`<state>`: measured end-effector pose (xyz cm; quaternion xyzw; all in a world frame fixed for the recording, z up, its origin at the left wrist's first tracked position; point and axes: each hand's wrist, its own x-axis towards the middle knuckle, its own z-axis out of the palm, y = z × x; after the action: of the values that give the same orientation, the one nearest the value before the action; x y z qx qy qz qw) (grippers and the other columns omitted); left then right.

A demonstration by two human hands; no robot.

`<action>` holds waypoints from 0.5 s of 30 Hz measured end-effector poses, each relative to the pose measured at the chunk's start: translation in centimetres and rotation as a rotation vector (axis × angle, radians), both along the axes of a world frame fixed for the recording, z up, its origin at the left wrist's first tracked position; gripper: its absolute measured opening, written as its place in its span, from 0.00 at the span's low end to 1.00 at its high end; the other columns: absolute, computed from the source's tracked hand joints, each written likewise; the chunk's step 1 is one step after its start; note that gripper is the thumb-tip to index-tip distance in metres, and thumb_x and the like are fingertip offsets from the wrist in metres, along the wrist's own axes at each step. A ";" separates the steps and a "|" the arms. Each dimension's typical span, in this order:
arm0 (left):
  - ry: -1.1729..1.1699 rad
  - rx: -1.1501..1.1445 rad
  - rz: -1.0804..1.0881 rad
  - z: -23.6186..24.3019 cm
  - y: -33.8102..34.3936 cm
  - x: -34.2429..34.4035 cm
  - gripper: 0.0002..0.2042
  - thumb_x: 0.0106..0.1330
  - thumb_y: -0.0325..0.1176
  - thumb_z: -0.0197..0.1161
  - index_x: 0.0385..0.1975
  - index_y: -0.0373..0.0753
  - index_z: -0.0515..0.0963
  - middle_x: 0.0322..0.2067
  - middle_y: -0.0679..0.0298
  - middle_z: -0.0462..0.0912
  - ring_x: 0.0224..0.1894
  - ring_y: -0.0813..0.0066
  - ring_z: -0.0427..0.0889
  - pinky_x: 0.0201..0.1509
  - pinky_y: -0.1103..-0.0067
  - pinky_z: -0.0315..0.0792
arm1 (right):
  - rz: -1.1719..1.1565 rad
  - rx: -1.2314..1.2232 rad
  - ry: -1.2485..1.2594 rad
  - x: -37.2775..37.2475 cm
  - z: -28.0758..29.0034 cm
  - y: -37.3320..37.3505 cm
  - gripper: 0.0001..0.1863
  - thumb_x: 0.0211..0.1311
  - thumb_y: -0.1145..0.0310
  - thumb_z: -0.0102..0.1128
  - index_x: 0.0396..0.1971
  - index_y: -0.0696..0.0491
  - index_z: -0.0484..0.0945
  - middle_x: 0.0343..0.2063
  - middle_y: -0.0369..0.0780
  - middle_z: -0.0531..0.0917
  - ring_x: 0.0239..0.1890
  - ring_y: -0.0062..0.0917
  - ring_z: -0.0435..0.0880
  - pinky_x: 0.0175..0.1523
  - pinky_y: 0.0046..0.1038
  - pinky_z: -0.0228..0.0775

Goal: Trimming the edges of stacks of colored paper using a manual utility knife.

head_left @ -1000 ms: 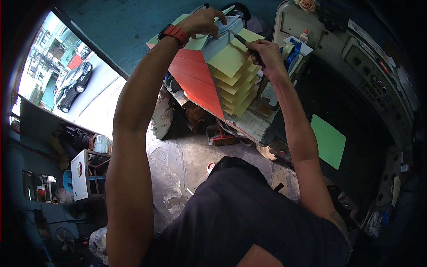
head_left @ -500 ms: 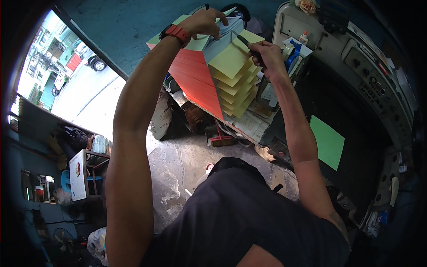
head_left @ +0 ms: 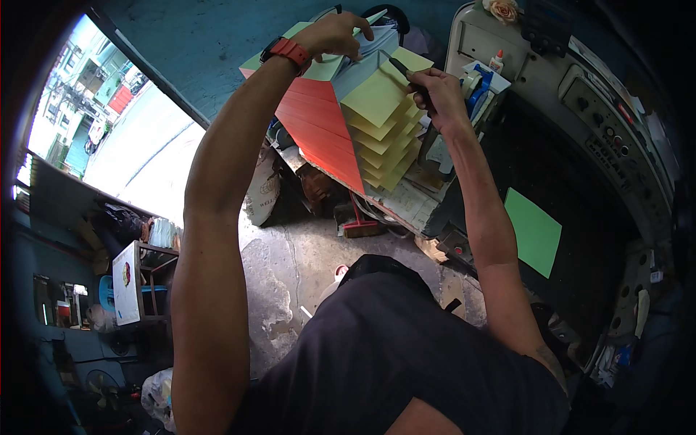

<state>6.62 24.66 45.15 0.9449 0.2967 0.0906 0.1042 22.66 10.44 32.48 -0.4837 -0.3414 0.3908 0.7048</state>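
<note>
My left hand, with a red watch on its wrist, hovers over a tall paper stack at the far side. Its fingers are bent and apart beside a raised green sheet; whether a fingertip touches paper I cannot tell. Closed around a slim black-handled tool is my right hand, at the right corner of the stack. The tool's thin end points at the top. Yellow sheets fan out in layers on the stack's right side, while its front face is red-orange.
A green sheet lies on the dark surface of a grey machine at right. Near it stand a white glue bottle and a blue tape dispenser. A red broom rests below the stack's table. The doorway opens onto a street at left.
Both hands and the paper stack stay almost still; the tool in my right hand shifts very slightly. Outside, the dark vehicle has gone from the doorway view.
</note>
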 end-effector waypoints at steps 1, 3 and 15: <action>-0.001 -0.001 0.000 -0.1 0.0 0.0 0.27 0.49 0.32 0.71 0.54 0.50 0.78 0.42 0.53 0.82 0.39 0.55 0.84 0.27 0.62 0.82 | -0.005 -0.004 0.003 0.0 0.0 0.0 0.06 0.58 0.72 0.65 0.32 0.59 0.80 0.22 0.37 0.82 0.16 0.12 0.72 0.21 0.14 0.61; -0.024 0.008 -0.013 -0.2 0.1 0.0 0.27 0.49 0.32 0.71 0.54 0.50 0.78 0.42 0.53 0.82 0.39 0.55 0.84 0.28 0.62 0.82 | -0.004 0.001 -0.001 0.0 0.0 0.1 0.06 0.58 0.72 0.65 0.32 0.59 0.80 0.22 0.37 0.82 0.16 0.12 0.72 0.21 0.14 0.61; 0.033 -0.054 0.023 0.1 0.1 0.1 0.28 0.48 0.34 0.73 0.54 0.52 0.77 0.62 0.45 0.70 0.52 0.50 0.81 0.37 0.61 0.82 | -0.004 0.001 -0.013 0.0 0.0 0.0 0.06 0.58 0.72 0.65 0.31 0.59 0.80 0.22 0.37 0.82 0.15 0.13 0.72 0.21 0.15 0.60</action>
<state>6.67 24.77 45.29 0.9397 0.3113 0.0683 0.1239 22.63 10.44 32.47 -0.4865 -0.3451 0.3862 0.7037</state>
